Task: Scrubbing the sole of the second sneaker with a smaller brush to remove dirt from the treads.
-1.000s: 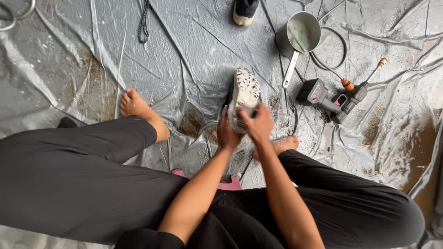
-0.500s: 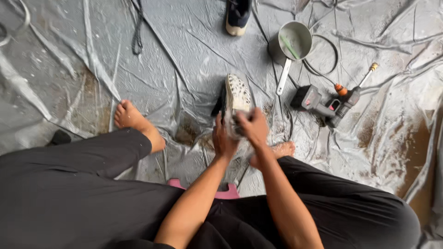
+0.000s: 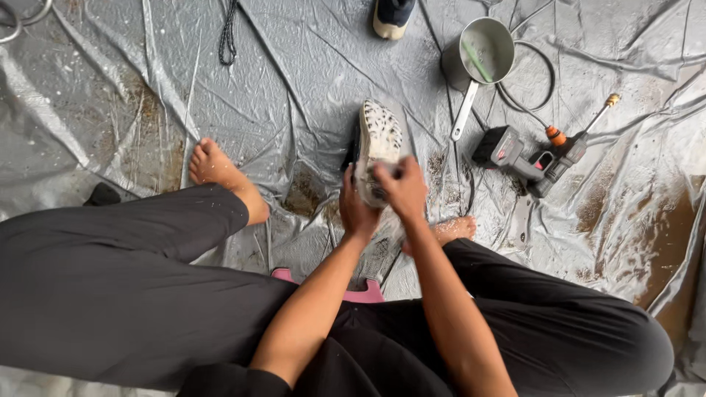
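I sit with bare feet on a grey plastic sheet [image 3: 132, 95]. A dirty shoe [image 3: 379, 136] with a white, dark-spotted sole is held sole-up in front of me. My left hand [image 3: 356, 208] grips its near end from the left side. My right hand [image 3: 398, 187] lies closed over the near part of the sole; I cannot tell whether it holds anything against it. The shoe's upper is mostly hidden under the sole and my hands.
A metal saucepan [image 3: 482, 55] with a green stick inside stands at the back right, beside a hose loop. A cordless spray gun [image 3: 540, 154] lies right of the shoe. Another shoe [image 3: 393, 16] sits at the top edge. A black cord [image 3: 228, 33] lies at the back left. Muddy water pools at right.
Both hands have stayed on the shoe, shifting only slightly along its sole. The view has drifted a little.
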